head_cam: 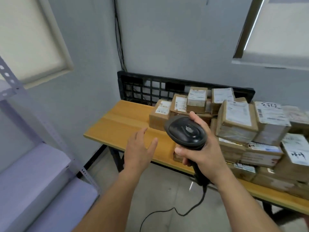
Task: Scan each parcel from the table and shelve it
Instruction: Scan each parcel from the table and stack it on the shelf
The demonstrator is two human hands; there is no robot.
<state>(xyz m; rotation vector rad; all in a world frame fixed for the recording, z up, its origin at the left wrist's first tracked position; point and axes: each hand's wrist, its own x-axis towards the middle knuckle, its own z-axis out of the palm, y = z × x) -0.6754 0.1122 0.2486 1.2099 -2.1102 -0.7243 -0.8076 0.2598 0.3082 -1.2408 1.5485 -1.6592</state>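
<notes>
Several brown cardboard parcels (237, 123) with white labels are piled on the right part of a wooden table (120, 121). My right hand (200, 151) grips the handle of a black barcode scanner (185, 129), its head raised in front of the pile's left end. My left hand (140, 148) hovers over the bare left part of the table, fingers spread, holding nothing. The nearest parcel (159, 114) stands just beyond the scanner head.
A grey metal shelf unit (38, 173) stands at the left, its shelves bare. A black plastic pallet (150, 87) leans against the wall behind the table. The scanner's black cable (192, 211) trails across the floor.
</notes>
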